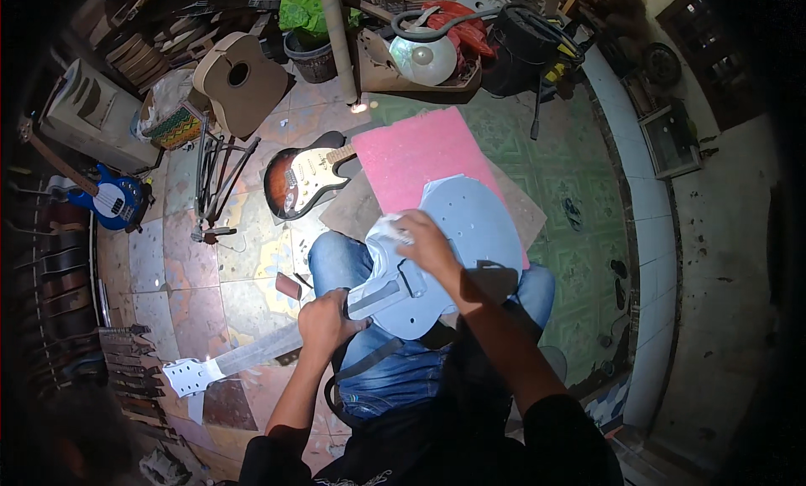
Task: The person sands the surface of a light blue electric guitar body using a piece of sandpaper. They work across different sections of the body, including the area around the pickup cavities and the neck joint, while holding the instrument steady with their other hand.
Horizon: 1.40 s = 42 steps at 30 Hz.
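Your left hand is clamped round the neck joint of the grey primed guitar across your lap; your right hand presses a white cloth near its upper edge. Judged rigid, unwieldy; support the neck.

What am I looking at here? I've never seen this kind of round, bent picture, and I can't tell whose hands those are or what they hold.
The picture comes from a wide fisheye camera on a person's head, looking down, so edges bend. Both forearms are that person's own. An unfinished grey guitar lies across the lap, over a pink sheet. The left hand grips the guitar near its neck joint; the right hand presses a white cloth on the body. A sunburst electric guitar lies on the tiled floor.
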Each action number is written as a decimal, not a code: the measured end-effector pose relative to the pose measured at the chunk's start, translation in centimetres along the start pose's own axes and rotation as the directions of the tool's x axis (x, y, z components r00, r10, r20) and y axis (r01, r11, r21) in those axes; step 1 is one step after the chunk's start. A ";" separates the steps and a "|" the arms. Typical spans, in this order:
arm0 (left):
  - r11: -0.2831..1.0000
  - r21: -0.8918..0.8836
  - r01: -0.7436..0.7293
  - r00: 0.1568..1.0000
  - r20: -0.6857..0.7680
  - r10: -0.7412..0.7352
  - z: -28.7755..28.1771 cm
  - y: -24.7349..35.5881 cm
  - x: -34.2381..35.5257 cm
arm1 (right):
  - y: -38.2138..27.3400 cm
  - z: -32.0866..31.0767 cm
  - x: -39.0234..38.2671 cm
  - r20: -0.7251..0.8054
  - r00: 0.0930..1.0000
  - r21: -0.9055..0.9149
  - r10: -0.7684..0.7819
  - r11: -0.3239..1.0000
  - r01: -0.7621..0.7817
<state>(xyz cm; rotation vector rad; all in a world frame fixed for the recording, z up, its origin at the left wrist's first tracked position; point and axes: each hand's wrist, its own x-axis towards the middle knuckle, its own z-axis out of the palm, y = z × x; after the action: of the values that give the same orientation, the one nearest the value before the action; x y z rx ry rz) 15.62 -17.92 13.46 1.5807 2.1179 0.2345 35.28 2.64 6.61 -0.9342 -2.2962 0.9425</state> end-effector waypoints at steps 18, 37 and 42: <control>1.000 -0.015 0.022 1.000 -0.006 -0.022 0.0 -0.1 -0.3 | 0.6 -1.6 -3.2 -0.164 0.978 -0.087 0.126 0.986 -0.142; 1.000 -0.017 0.010 1.000 -0.029 -0.011 0.3 0.4 -0.2 | 8.7 -6.3 -1.6 -0.219 0.970 -0.256 0.109 0.953 -0.165; 0.999 0.002 0.039 0.999 -0.026 -0.039 0.3 0.1 -0.3 | 7.6 -4.7 -1.1 -0.255 0.953 -0.284 0.166 0.929 -0.238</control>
<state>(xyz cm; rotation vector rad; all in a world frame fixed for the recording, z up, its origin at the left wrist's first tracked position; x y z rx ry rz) 15.91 -18.21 13.30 1.5442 2.1669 0.2408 42.10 7.76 3.75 -1.3605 -2.2164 0.5196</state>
